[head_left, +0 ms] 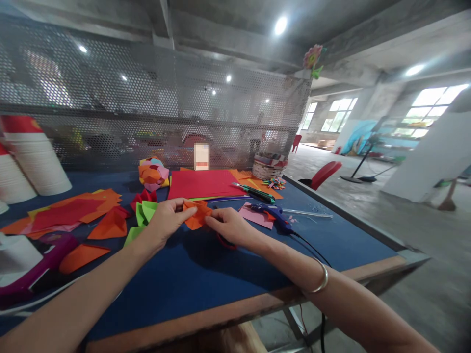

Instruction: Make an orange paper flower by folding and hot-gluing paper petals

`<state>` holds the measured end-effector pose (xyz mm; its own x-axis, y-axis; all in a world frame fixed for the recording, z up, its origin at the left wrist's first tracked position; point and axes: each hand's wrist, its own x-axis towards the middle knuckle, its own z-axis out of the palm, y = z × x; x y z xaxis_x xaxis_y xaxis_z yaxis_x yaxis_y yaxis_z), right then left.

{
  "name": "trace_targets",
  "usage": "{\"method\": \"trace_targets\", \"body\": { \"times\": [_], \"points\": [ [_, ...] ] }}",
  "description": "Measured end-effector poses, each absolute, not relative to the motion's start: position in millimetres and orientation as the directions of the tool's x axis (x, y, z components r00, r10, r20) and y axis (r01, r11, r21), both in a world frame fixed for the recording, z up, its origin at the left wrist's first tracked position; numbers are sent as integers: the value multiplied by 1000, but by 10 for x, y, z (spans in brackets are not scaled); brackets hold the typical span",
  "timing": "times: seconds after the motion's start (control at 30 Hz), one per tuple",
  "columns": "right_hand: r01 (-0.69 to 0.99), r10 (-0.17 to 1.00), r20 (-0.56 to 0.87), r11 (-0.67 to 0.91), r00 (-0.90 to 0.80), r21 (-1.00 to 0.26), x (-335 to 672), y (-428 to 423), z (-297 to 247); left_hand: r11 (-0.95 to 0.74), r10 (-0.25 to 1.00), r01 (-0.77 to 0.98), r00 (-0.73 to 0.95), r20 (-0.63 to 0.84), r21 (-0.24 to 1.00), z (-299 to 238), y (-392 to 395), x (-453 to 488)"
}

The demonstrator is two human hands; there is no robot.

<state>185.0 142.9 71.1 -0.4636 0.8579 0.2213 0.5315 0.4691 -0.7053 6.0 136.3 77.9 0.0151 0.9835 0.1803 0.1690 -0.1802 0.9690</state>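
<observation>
My left hand [166, 219] and my right hand [228, 226] meet over the blue table [206, 274]. Both pinch a folded orange paper piece [196, 214] held just above the tabletop, the left from its left side, the right from its lower right. A silver bangle [321, 279] sits on my right wrist. Green folded paper [145, 211] lies just left of my left hand, and a red folded piece [144, 197] lies behind it.
Red sheets [202, 184] and orange sheets [106, 223] cover the table's back and left. A blue glue gun [274, 214] with a black cord, scissors [255, 192], a ruler [307, 213], a woven basket [269, 165], a paper ball [152, 173] and white cups [35, 157] stand around. A perforated metal screen [154, 98] closes the back.
</observation>
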Motion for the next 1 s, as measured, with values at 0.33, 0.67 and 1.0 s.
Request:
{"method": "trace_targets", "body": {
  "times": [0.33,0.67,1.0],
  "points": [
    [789,807,342,569,-482,-231,1869,1367,777,-387,917,307,221,331,869,704,1399,89],
    [692,802,361,595,-476,-410,1862,1383,737,-329,944,386,131,301,862,746,1393,55],
    [653,832,357,555,-425,-516,1879,1382,772,-337,941,370,169,294,866,762,1368,73]
  ]
}}
